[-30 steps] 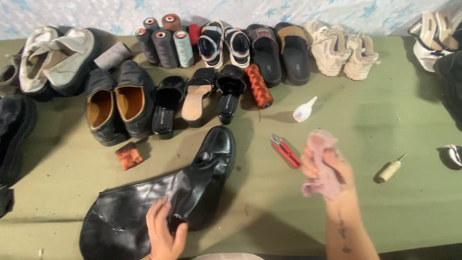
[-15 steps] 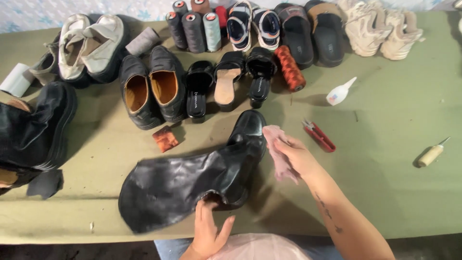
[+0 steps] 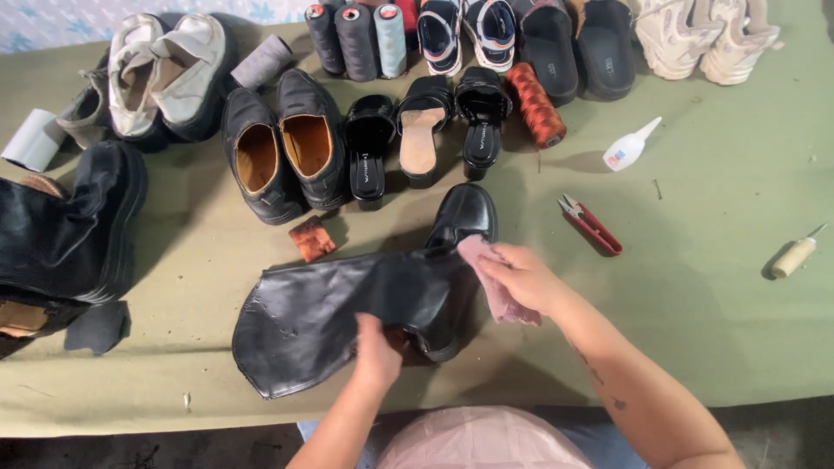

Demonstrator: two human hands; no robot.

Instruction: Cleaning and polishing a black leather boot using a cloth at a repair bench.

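- Olive-green table [image 3: 712, 330], shoes lined along its far edge.
- Tall black boot [image 3: 347, 313] lies centre; the left hand [image 3: 378, 352] now grips its heel.
- The right hand [image 3: 521, 278], closed on a pink cloth [image 3: 497, 291], has come onto the boot's ankle.

Both forearms are bare, with no sleeves, watch or bracelets in view. The right forearm [image 3: 625, 391] carries small dark tattoo marks along its inner side, too small to read. No rings show on either hand. At the bottom edge, pale pink clothing [image 3: 482, 445] covers the lap, with blue fabric [image 3: 573, 421] beside it.
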